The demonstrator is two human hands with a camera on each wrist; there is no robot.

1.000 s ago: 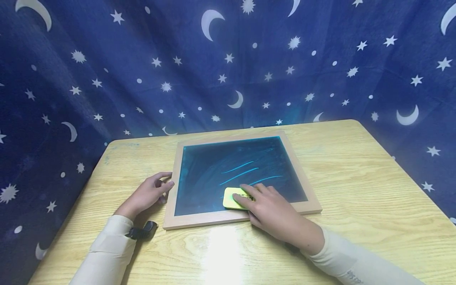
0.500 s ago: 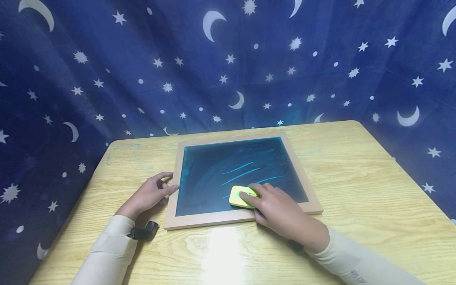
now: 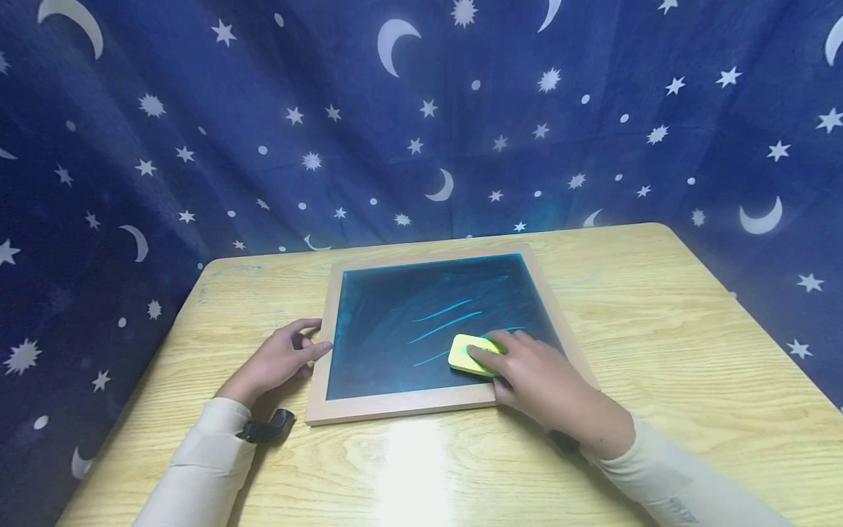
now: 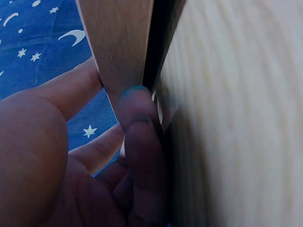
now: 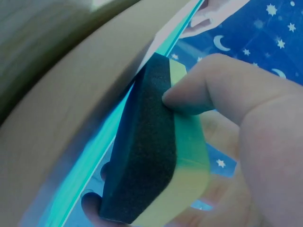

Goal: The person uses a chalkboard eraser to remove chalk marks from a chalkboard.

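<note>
My right hand point(image 3: 546, 377) holds a yellow board eraser point(image 3: 464, 355) with a dark felt pad point(image 5: 149, 142), over the lower right of a wood-framed writing board point(image 3: 375, 359). In the right wrist view the thumb presses one side of the eraser, and other fingers curl round its far side. Several bright blue strokes point(image 3: 444, 327) run slantwise across the dark surface; one on the right is partly covered by the hand. At the board's left edge, my left hand point(image 3: 276, 359) pinches the wooden frame point(image 4: 116, 42), thumb on top and fingertips against its side.
The board lies on a light wood-grain table point(image 3: 658, 329). Faint blue smudges point(image 3: 230, 271) mark the table's far left corner. Behind hangs a dark blue curtain point(image 3: 329, 73) with moons and stars. A black strap device point(image 3: 270, 428) sits on the left wrist.
My right hand has moved right and slightly away from the board's front edge with the eraser, uncovering more of the lowest left stroke. The left hand stays at the frame.
</note>
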